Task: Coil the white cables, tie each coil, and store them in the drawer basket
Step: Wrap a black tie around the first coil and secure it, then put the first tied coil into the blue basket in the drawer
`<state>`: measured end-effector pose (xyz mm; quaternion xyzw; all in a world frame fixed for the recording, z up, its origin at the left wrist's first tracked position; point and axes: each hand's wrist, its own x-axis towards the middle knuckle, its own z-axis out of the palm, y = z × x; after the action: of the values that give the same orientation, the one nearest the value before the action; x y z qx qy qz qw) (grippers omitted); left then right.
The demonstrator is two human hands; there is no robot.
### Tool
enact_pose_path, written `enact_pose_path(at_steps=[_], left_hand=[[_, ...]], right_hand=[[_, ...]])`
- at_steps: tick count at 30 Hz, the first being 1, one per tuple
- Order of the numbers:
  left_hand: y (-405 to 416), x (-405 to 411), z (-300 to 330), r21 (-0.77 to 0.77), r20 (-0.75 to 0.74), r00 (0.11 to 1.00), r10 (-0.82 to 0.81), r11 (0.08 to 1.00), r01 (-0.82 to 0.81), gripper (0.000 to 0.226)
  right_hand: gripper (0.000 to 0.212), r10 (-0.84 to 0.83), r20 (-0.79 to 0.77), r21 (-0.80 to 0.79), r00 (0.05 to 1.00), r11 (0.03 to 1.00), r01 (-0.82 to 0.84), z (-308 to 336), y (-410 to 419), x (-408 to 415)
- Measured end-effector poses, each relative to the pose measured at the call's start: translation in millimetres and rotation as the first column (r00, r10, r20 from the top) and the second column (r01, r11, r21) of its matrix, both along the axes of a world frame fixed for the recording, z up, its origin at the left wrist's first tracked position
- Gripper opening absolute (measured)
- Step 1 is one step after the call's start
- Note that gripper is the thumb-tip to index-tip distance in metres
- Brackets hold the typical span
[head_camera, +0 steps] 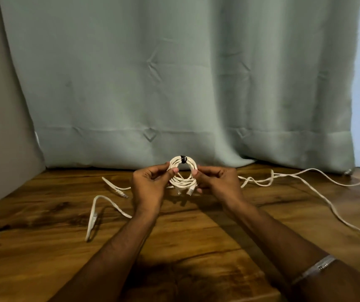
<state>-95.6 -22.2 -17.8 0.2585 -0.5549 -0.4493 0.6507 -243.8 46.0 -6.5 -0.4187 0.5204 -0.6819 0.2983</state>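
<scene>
Item: white coil (182, 174), black tie (183, 159) at far side, pinched by left hand (150, 182) and right hand (215, 180). Risk: loose plug ends (191, 190) may slip out and unwind if grip slackens.

two bare forearms reach in from the bottom edge, with no sleeves showing on either. the left hand (150, 184) wears no ring, watch or band that can be seen, and its wrist is bare. the right hand (218, 182) is likewise free of rings, but farther up that forearm sits a thin silver-coloured bracelet (315, 268), a flat metallic band with a small darker marking too blurred to read.
</scene>
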Motion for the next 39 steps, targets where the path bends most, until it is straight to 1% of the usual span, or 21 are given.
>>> enact_pose_path(at_steps=[3, 5, 7, 9, 11, 12, 15, 16, 18, 20, 22, 24, 25, 27, 29, 30, 32, 34, 37, 39], left_hand=[[27.1, -14.3, 6.4, 0.040, 0.006, 0.995, -0.098, 0.994, 0.098, 0.026], [50.5, -27.7, 11.5, 0.123, -0.049, 0.980, -0.191, 0.973, 0.196, 0.024], [80.6, -46.3, 16.2, 0.215, -0.133, 0.949, -0.287, 0.926, 0.310, 0.022], [116.9, -68.3, 20.4, 0.269, -0.191, 0.910, -0.368, 0.872, 0.409, 0.016], [149.6, -87.6, 24.0, 0.277, -0.212, 0.870, -0.445, 0.826, 0.490, 0.009], [165.2, -98.1, 25.3, 0.275, -0.214, 0.848, -0.485, 0.803, 0.529, 0.006], [209.1, -127.3, 28.1, 0.286, -0.210, 0.766, -0.608, 0.711, 0.643, 0.008], [222.6, -135.5, 27.3, 0.305, -0.195, 0.740, -0.644, 0.677, 0.670, 0.011], [244.9, -147.7, 22.7, 0.340, -0.131, 0.701, -0.701, 0.632, 0.696, 0.017], [261.0, -157.2, 13.0, 0.359, -0.003, 0.677, -0.736, 0.631, 0.688, 0.021], [274.6, -165.4, -0.3, 0.367, 0.166, 0.647, -0.744, 0.656, 0.660, 0.021], [282.3, -172.3, -16.0, 0.347, 0.352, 0.613, -0.707, 0.707, 0.616, 0.023], [284.5, -176.3, -23.4, 0.314, 0.459, 0.597, -0.658, 0.749, 0.583, 0.022], [288.6, -184.1, -34.8, 0.198, 0.674, 0.548, -0.495, 0.836, 0.512, 0.016], [295.2, -188.1, -39.1, 0.067, 0.843, 0.454, -0.288, 0.894, 0.442, 0.018], [298.8, -189.2, -40.2, 0.004, 0.895, 0.403, -0.189, 0.909, 0.418, 0.021], [303.9, -192.8, -44.8, -0.104, 0.944, 0.329, -0.038, 0.909, 0.404, 0.025], [306.9, -198.4, -51.4, -0.184, 0.959, 0.275, 0.070, 0.890, 0.416, 0.028], [308.7, -206.8, -57.3, -0.232, 0.969, 0.181, 0.165, 0.856, 0.462, 0.031], [310.1, -212.2, -60.6, -0.232, 0.973, 0.125, 0.196, 0.838, 0.494, 0.034]], right_hand=[[0.019, -0.091, 0.046, 0.009, 0.995, 0.996, 0.091, 11.0, 39.4, -13.1], [0.020, -0.139, 0.037, 0.004, 0.990, 0.990, 0.139, 20.3, 68.5, -24.1], [0.019, -0.184, 0.002, 0.005, 0.983, 0.983, 0.184, 29.7, 105.9, -39.6], [0.015, -0.244, -0.037, 0.001, 0.969, 0.970, 0.244, 40.0, 150.8, -57.6], [0.010, -0.299, -0.061, 0.000, 0.952, 0.954, 0.299, 46.8, 192.2, -73.9], [0.011, -0.323, -0.077, -0.002, 0.943, 0.946, 0.323, 49.1, 213.7, -82.3], [0.021, -0.390, -0.109, 0.022, 0.914, 0.919, 0.394, 50.8, 275.9, -105.4], [0.019, -0.418, -0.120, 0.030, 0.901, 0.905, 0.424, 49.5, 295.9, -111.5], [0.009, -0.458, -0.147, 0.051, 0.877, 0.882, 0.469, 43.4, 329.9, -121.3], [0.006, -0.463, -0.187, 0.089, 0.866, 0.870, 0.485, 32.0, 356.9, -131.2], [0.007, -0.451, -0.215, 0.142, 0.866, 0.863, 0.485, 15.3, 377.5, -139.8], [0.012, -0.448, -0.225, 0.189, 0.866, 0.851, 0.489, -3.9, 387.8, -147.2], [0.011, -0.445, -0.235, 0.212, 0.864, 0.844, 0.492, -13.0, 389.8, -150.3], [0.005, -0.435, -0.267, 0.258, 0.860, 0.828, 0.499, -28.6, 390.6, -156.4], [0.008, -0.414, -0.315, 0.315, 0.854, 0.803, 0.506, -39.0, 390.2, -165.5], [0.012, -0.393, -0.343, 0.347, 0.853, 0.792, 0.503, -42.6, 390.5, -170.0], [0.014, -0.331, -0.417, 0.395, 0.846, 0.772, 0.497, -48.3, 389.0, -176.5], [0.011, -0.270, -0.541, 0.416, 0.797, 0.737, 0.532, -53.3, 386.3, -178.7], [0.007, -0.145, -0.760, 0.399, 0.633, 0.666, 0.631, -63.2, 378.2, -180.9], [0.004, -0.085, -0.837, 0.376, 0.540, 0.628, 0.681, -69.8, 374.0, -181.2]])
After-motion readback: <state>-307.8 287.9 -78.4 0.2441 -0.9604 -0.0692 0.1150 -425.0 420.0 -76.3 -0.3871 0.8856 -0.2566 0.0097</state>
